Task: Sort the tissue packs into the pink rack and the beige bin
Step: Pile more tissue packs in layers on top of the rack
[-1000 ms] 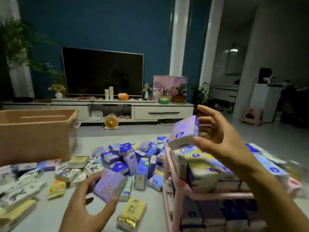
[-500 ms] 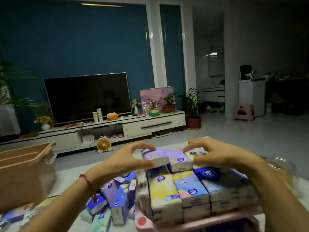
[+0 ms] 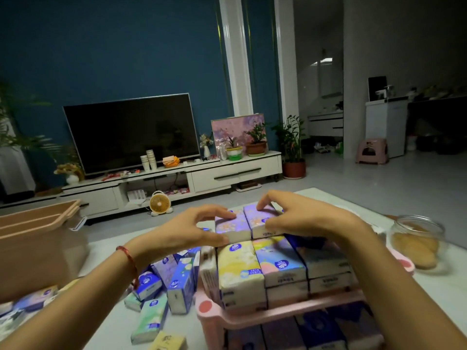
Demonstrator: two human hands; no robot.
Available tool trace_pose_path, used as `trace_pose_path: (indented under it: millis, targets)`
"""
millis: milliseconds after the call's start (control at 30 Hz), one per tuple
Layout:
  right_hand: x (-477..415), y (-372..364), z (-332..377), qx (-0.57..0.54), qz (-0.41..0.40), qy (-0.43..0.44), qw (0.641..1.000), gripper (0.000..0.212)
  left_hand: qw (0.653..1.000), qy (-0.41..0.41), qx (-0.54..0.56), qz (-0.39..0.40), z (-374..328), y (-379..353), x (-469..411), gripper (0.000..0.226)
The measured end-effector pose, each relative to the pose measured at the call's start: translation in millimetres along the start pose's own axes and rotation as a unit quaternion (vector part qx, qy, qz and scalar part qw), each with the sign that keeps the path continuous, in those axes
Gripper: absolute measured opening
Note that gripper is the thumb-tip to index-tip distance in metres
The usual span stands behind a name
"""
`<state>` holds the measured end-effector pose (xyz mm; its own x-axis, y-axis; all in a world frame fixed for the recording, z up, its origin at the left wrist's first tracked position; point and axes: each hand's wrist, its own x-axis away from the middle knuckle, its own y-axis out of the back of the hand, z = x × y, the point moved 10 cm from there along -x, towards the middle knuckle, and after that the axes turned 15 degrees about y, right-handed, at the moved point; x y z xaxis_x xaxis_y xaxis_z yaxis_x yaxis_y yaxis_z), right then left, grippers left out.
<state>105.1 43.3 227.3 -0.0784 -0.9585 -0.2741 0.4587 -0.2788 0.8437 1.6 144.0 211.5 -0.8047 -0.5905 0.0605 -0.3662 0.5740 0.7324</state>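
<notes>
The beige bin [image 3: 38,238] sits at frame left. At centre my left hand [image 3: 187,231] pinches a purple pack [image 3: 228,223], my right hand [image 3: 310,218] pinches the neighbouring pack [image 3: 261,219], both atop stacked packs [image 3: 240,269] in the pink rack [image 3: 214,322].

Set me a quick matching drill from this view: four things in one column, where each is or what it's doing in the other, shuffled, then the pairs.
Things:
1. bin
2. jar
3. left hand
4. right hand

Places or states:
A. grips the right purple pack on top of the stack
B. right of the rack
C. grips the left purple pack on top of the stack
D. far left, beyond the loose packs

Pairs: 1-D, 2-B, 3-C, 4-A
</notes>
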Motion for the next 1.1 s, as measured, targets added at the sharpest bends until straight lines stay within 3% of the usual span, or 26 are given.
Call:
trace_pose_path:
  millis: [333,467,600,667,733,833,933,1000,1100]
  targets:
    - [0,-5,3,-0.019,0.005,0.031,0.999,0.034,1.0,0.0,-0.006,-0.003,2,-5,1,0.046]
    - [4,-3,7,-0.002,-0.002,0.032,0.999,0.043,0.999,-0.007,0.029,-0.012,-1,-1,13,0.058]
    - [9,33,50,-0.012,-0.119,0.099,0.988,0.041,0.977,0.001,0.185,-0.104,25,35,44,0.058]
    - [15,43,91,-0.054,-0.206,0.158,0.964,0.027,0.965,0.021,0.217,-0.147,62,44,64,0.035]
    - [16,22,135,-0.115,-0.237,0.229,0.937,0.017,0.956,0.068,0.203,-0.2,112,42,85,0.016]
    - [-7,-84,176,-0.123,-0.099,0.259,0.953,0.022,0.939,0.156,0.177,-0.25,192,24,114,0.024]
    - [-35,-200,150,-0.102,0.03,0.168,0.98,0.033,0.932,0.215,0.128,-0.262,246,12,132,0.034]
    - [-48,-250,126,-0.104,0.046,0.111,0.987,0.039,0.93,0.237,0.112,-0.257,262,12,136,0.029]
    - [-79,-282,116,-0.052,0.011,0.1,0.994,0.051,0.929,0.231,0.088,-0.277,262,18,134,0.023]
